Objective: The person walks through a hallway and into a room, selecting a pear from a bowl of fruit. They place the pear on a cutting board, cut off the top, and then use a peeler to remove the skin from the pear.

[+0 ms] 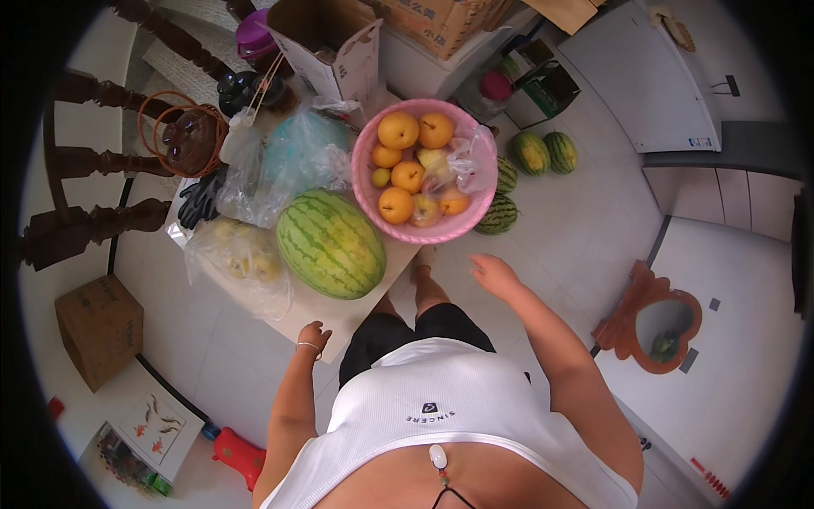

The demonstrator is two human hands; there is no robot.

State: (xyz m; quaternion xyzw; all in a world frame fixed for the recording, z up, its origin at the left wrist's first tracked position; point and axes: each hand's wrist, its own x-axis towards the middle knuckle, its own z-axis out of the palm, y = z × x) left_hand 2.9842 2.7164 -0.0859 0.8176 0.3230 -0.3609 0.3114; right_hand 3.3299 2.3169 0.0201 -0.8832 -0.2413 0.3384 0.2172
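Observation:
My left hand (315, 337) hangs beside the near edge of the table (301, 325), a bracelet on its wrist, its fingers loosely bent and apart, holding nothing. Over the floor to the right, my right hand (493, 276) is held out below the pink basket (360, 181), empty, its fingers loosely apart. Round yellow-orange pears (398, 131) fill the basket, partly under a clear plastic bag (471, 161). A large striped watermelon (331, 244) lies on the table, nearest to my left hand. Left of it sits a clear bag of pale yellow fruit (242, 254).
Smaller watermelons (530, 153) lie on the floor right of the basket. Behind the table stand an open carton (326, 51) and a white chest (424, 64). Dark gloves (202, 202) and a teal bag (303, 148) are on the table. A wooden banister (93, 220) rises at left.

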